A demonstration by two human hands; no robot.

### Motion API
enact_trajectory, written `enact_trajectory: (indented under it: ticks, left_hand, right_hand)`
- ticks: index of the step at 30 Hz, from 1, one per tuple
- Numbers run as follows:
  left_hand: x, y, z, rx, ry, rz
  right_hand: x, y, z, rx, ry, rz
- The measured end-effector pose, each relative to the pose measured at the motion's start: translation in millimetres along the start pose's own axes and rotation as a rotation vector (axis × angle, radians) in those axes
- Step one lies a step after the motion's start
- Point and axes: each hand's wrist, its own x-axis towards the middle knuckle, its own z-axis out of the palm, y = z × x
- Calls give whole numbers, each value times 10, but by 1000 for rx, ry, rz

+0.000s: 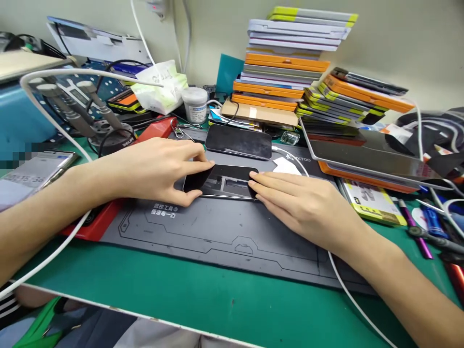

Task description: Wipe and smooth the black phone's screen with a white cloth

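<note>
A black smartphone (228, 182) lies lengthwise across a dark grey work mat, its glossy screen showing reflections. My left hand (159, 169) arches over its left end, with the index finger at the far edge and the thumb at the near edge. From the other side, my right hand (300, 203) lays outstretched fingertips on the phone's right end; its thumb does not show. Just beyond, a second black phone (239, 141) rests on the mat, touched by neither hand. A white cable end (277, 149) is beside that second phone.
Under the phones lies the grey mat (203, 232) on a green tabletop (163, 275). Stacked flat boxes (279, 60) stand at the back. A white jar (195, 104), tweezers and a red tray (94, 222) are leftward. A tablet-like panel (369, 152) and screwdrivers occupy the right.
</note>
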Motion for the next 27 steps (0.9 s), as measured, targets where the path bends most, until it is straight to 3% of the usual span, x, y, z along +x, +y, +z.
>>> enact_trajectory:
  ticks: [4, 12, 27]
  left_hand:
    - [-8, -10, 2, 58, 44, 45]
    - [-6, -15, -1, 49, 11, 42]
    - [23, 18, 54, 81, 81, 64]
  right_hand:
    - [-3, 16, -28, 2, -21, -14]
    - [3, -13, -74, -46, -53, -53]
    - [-21, -68, -31, -176, 26, -121]
